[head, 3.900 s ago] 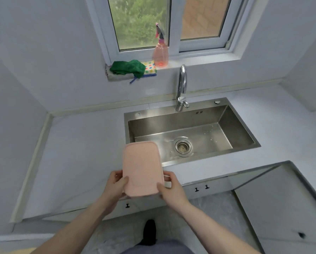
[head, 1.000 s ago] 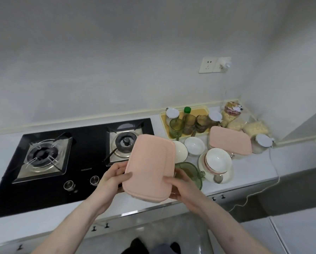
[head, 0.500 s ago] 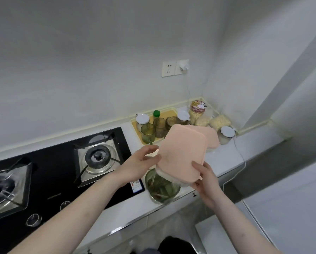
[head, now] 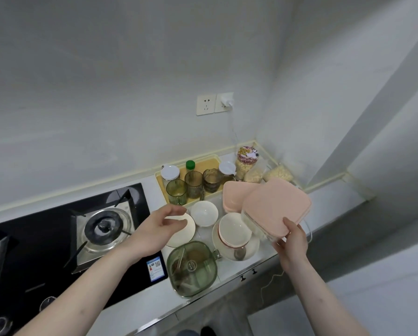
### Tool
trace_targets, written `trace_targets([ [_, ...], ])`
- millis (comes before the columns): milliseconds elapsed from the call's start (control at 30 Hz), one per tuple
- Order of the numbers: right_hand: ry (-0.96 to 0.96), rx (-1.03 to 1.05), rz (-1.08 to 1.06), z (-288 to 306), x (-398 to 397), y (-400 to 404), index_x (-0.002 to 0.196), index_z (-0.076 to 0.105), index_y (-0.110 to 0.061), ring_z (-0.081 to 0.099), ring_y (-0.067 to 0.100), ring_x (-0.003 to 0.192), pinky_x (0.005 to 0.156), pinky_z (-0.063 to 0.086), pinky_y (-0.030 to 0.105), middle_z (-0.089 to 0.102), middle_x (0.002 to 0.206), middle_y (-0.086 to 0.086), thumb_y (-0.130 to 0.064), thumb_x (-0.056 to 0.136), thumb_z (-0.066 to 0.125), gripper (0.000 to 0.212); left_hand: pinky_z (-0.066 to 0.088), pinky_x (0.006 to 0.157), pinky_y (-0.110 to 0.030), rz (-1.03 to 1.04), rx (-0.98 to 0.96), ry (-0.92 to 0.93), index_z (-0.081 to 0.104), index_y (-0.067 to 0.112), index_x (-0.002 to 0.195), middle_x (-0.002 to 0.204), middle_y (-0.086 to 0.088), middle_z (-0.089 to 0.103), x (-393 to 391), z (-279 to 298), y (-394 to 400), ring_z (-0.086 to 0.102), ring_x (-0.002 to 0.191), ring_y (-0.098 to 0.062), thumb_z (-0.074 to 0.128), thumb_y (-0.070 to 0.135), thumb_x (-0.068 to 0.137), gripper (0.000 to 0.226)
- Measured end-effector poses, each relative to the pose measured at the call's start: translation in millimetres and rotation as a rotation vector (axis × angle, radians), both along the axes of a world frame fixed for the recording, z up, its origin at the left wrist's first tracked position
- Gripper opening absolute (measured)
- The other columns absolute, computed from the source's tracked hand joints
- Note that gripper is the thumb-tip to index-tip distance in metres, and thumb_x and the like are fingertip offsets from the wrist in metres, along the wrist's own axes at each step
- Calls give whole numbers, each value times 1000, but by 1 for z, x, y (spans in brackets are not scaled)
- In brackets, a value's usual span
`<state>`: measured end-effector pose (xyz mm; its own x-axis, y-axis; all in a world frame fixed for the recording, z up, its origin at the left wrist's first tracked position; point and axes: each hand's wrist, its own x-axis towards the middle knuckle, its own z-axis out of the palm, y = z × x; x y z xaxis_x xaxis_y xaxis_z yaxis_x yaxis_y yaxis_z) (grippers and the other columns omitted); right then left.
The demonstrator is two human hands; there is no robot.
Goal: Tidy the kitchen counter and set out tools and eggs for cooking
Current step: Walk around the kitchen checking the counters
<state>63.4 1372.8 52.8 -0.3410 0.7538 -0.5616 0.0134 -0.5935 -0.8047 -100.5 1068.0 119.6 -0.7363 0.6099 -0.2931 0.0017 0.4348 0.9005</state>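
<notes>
- Step in hand, as judged: tidying. The clear rectangular storage box with a pink lid [head: 274, 209] is being carried toward the right-hand corner of the white tabletop [head: 329, 207], apparently to join a second pink-lidded box [head: 233, 194] that sits there.
- Location of the box: in the air, above the right part of the tabletop, just right of a white bowl stacked on a plate [head: 234, 232] and overlapping the second box in view. Whether the two boxes touch cannot be told.
- Right hand [head: 291, 241]: grasps the box at its near corner, thumb laid on the lid, fingers curled underneath.
- Left hand [head: 162, 225]: released, holds nothing, fingers loosely curved, above a cream round plate [head: 185, 235] near the black gas hob [head: 57, 238].
- Orientation: the lid faces up and toward the camera; the box is tilted, far edge higher than the near corner. Its long axis runs from near-left to far-right, diagonal to the tabletop's front edge.
- Next move, as judged: level the box and set it down on or beside the second box. Space is tight; the bowl, a green glass lidded dish [head: 192, 269] and a yellow tray of jars and glasses [head: 215, 161] crowd the spot.
- Risk: a one-handed corner hold on a tilted box may slip.
- No eggs are visible.
</notes>
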Motion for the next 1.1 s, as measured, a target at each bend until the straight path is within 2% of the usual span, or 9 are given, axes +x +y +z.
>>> trace_targets([
  [133, -29, -46, -125, -12, -6, 17, 138, 55, -25, 65, 30, 111, 82, 58, 41, 65, 128, 2, -37, 77, 70, 64, 49, 106, -39, 14, -33, -8, 66, 43, 116, 129, 22, 63, -2, -6, 12, 64, 112, 0, 69, 38, 93, 24],
  [300, -42, -62, -200, -20, -5, 32, 137, 54, -23, 64, 32, 113, 88, 55, 44, 64, 129, 5, -31, 83, 70, 56, 50, 105, -42, 44, -56, -14, 67, 49, 109, 124, 26, 65, -5, -11, 23, 65, 110, 0, 68, 56, 74, 36],
  [433, -82, -79, -270, -23, -3, 40, 141, 51, -24, 62, 29, 113, 92, 53, 45, 62, 130, 5, -30, 88, 69, 56, 50, 105, -42, 43, -55, -26, 68, 46, 111, 125, 27, 65, -7, -14, 37, 65, 109, 2, 68, 55, 74, 39],
  [667, -123, -142, -357, -31, -5, 48, 143, 53, -22, 63, 30, 110, 77, 51, 38, 64, 127, 5, -36, 85, 67, 61, 52, 102, -41, 27, -61, -36, 67, 49, 109, 124, 26, 65, -7, -13, 54, 65, 110, 2, 67, 52, 76, 33],
  [733, -125, -154, -386, -38, -5, 48, 141, 55, -22, 64, 31, 111, 83, 55, 40, 66, 128, 6, -38, 81, 67, 63, 54, 99, -42, 24, -64, -36, 68, 49, 108, 121, 27, 66, -7, -14, 55, 65, 110, 1, 67, 52, 76, 33],
  [767, -133, -147, -401, -42, -4, 46, 142, 55, -22, 64, 31, 112, 92, 55, 43, 66, 129, 6, -38, 80, 67, 65, 55, 98, -43, 24, -62, -39, 68, 48, 109, 119, 27, 67, -7, -14, 56, 65, 109, 1, 67, 51, 76, 33],
  [867, -151, -141, -460, -50, -2, 39, 147, 51, -27, 63, 30, 116, 106, 49, 49, 64, 133, 5, -37, 80, 68, 70, 53, 101, -44, 28, -60, -40, 68, 44, 111, 119, 29, 66, -6, -14, 56, 66, 109, 1, 68, 49, 77, 34],
  [1000, -135, -152, -532, -52, 3, 35, 150, 48, -26, 60, 30, 122, 108, 45, 43, 60, 140, 6, -33, 83, 70, 71, 51, 103, -42, 23, -70, -31, 68, 50, 107, 121, 30, 66, -9, -15, 53, 66, 109, 2, 68, 50, 76, 30],
  [1100, -101, -104, -561, -49, 2, 33, 150, 47, -25, 60, 27, 120, 99, 46, 37, 59, 140, 5, -30, 84, 70, 70, 50, 104, -42, 20, -73, -32, 68, 48, 108, 121, 29, 66, -11, -15, 51, 65, 109, 3, 69, 44, 83, 26],
])
